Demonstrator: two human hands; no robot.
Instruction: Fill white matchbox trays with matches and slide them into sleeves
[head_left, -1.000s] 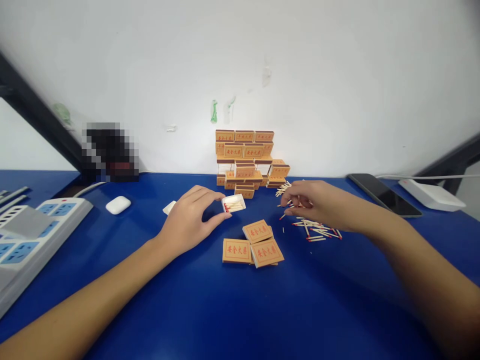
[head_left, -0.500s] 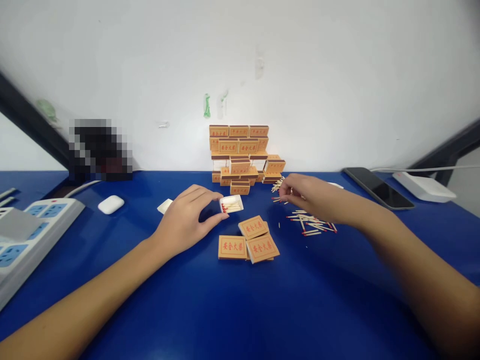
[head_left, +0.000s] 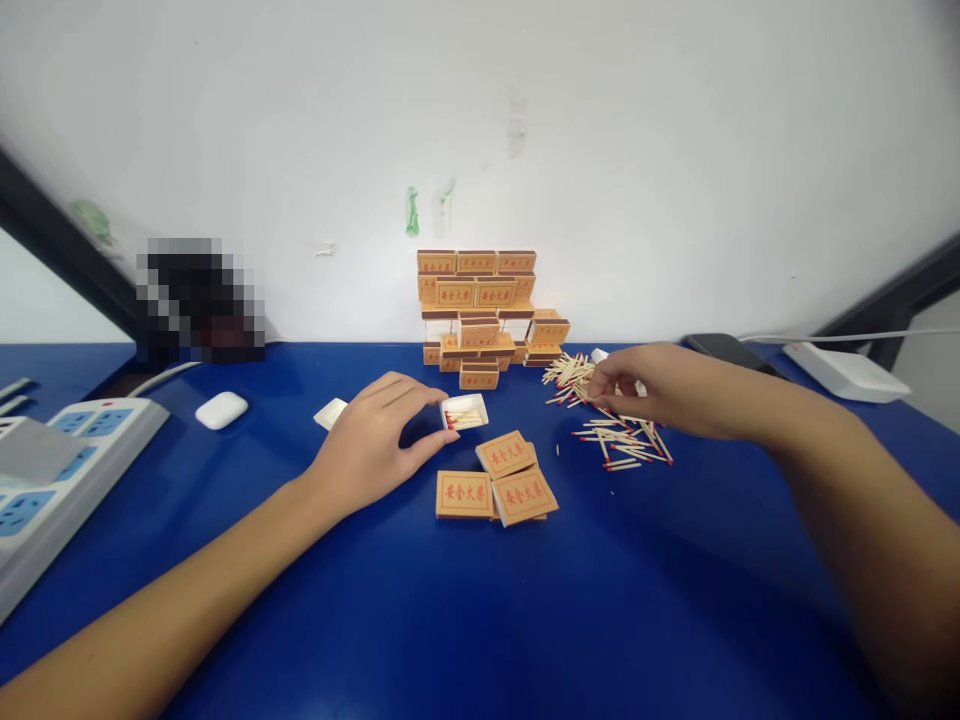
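My left hand (head_left: 375,440) rests on the blue table (head_left: 480,600), thumb and fingers pinching the left side of a small white matchbox tray (head_left: 466,411) with a few red-tipped matches in it. My right hand (head_left: 660,390) hovers over a scatter of loose matches (head_left: 619,440), fingers curled into a pinch at the pile's far edge; what they hold is too small to make out. Three orange matchbox sleeves (head_left: 495,480) lie flat in front of the tray.
A stack of orange matchboxes (head_left: 484,315) stands against the white wall. A second white tray (head_left: 330,412) and a white earbud case (head_left: 220,409) lie to the left, a power strip (head_left: 52,470) at far left. A dark phone (head_left: 720,348) and white box (head_left: 844,372) sit at right.
My right hand moved right and slightly back from the near matches toward the far edge of the pile, uncovering more matches. My left hand stayed on the tray.
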